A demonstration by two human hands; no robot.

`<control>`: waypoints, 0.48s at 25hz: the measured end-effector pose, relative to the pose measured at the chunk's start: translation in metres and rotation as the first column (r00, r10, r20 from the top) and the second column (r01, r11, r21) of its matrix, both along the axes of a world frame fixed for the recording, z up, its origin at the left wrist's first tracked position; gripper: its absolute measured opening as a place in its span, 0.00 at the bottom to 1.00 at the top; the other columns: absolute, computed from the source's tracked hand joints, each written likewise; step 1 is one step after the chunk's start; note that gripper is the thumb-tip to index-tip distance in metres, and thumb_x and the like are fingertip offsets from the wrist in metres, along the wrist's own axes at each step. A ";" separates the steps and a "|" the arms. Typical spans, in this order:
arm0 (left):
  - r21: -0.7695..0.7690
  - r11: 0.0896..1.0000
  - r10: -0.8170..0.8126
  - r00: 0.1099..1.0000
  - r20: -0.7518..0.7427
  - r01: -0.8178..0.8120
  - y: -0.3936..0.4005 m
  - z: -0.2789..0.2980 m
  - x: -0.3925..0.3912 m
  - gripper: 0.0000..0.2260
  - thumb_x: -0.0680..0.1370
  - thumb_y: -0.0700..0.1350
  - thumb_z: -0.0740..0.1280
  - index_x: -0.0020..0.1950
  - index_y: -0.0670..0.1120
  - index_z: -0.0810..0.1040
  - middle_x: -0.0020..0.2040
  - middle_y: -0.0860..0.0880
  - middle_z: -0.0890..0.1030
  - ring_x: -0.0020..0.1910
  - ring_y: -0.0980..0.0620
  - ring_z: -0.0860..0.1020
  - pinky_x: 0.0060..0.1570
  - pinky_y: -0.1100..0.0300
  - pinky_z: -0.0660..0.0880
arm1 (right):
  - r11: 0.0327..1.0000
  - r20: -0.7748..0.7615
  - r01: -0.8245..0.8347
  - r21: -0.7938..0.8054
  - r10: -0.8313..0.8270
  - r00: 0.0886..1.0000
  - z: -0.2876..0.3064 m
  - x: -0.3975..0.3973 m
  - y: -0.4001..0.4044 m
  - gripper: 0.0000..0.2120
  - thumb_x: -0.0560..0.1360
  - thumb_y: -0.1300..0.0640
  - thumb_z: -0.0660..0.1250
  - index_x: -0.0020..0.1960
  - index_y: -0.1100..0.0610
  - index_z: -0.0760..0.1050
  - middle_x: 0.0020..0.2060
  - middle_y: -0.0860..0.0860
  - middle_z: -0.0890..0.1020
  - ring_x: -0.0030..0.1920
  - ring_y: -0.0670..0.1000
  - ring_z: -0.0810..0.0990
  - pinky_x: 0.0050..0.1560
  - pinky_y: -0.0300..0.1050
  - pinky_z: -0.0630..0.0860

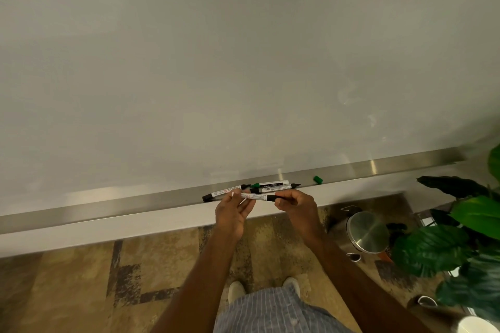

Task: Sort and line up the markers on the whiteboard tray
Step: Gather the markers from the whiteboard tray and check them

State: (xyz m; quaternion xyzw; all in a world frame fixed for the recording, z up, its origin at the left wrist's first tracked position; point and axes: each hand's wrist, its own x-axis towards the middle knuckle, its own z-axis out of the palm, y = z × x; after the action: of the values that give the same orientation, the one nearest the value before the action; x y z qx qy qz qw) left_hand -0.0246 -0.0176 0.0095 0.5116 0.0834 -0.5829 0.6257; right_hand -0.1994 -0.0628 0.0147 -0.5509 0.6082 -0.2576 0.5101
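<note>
Head view: looking down at both hands over the tray, floor and feet below.
Grip, left hand (233, 211): fingertips pinched on the white barrel of the held marker (258, 197), near its left end.
Grip, right hand (295, 204): fingers closed round the dark end of the same marker; whether that end is a cap being pushed on or pulled off cannot be told.
Held marker: roughly level, just in front of the tray (135, 204) and close above its front edge.
Black marker (226, 192): lying in the tray, slanted, its dark end to the left, partly hidden by the left fingers.
Green marker (270, 184): lying against the board side of the tray, uncapped tip to the left.
Third marker (276, 189): beside the green one, black tip pointing right, apparently uncapped.
Green cap (318, 179): loose in the tray, apart to the right.
Step in hand, judged: seating or checking the cap, then laying the marker down.
Advice: keep the barrel level, press straight along its axis, set it parallel to the tray edge with all tips one way.
Risk: the slanted black marker may roll if nudged.
Remaining: green cap unfitted; row unaligned.
</note>
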 end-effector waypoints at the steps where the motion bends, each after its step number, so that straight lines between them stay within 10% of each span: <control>1: -0.009 1.000 -0.014 1.000 0.002 0.014 -0.002 0.001 -0.001 0.04 0.82 0.39 0.65 0.52 0.40 0.79 0.49 0.41 0.86 0.51 0.43 0.85 0.43 0.55 0.85 | 1.000 0.006 -0.002 0.016 0.002 1.000 0.000 -0.003 -0.004 0.08 0.75 0.61 0.73 0.53 0.53 0.85 0.40 0.41 0.85 0.41 0.40 0.83 0.38 0.24 0.75; 12: -0.012 0.985 -0.173 0.981 0.083 0.174 -0.016 -0.010 -0.016 0.05 0.81 0.40 0.67 0.55 0.40 0.80 0.53 0.40 0.86 0.53 0.42 0.85 0.48 0.56 0.84 | 0.983 0.101 -0.017 0.185 -0.002 0.995 -0.003 -0.029 -0.030 0.09 0.76 0.64 0.72 0.55 0.56 0.83 0.46 0.50 0.87 0.43 0.46 0.86 0.39 0.32 0.80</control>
State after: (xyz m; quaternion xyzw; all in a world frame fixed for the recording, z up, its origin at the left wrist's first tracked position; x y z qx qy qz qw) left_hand -0.0409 -0.0336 -0.0007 0.5343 0.0073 -0.6146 0.5803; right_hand -0.2282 -0.0929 0.0121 -0.4895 0.6011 -0.2255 0.5901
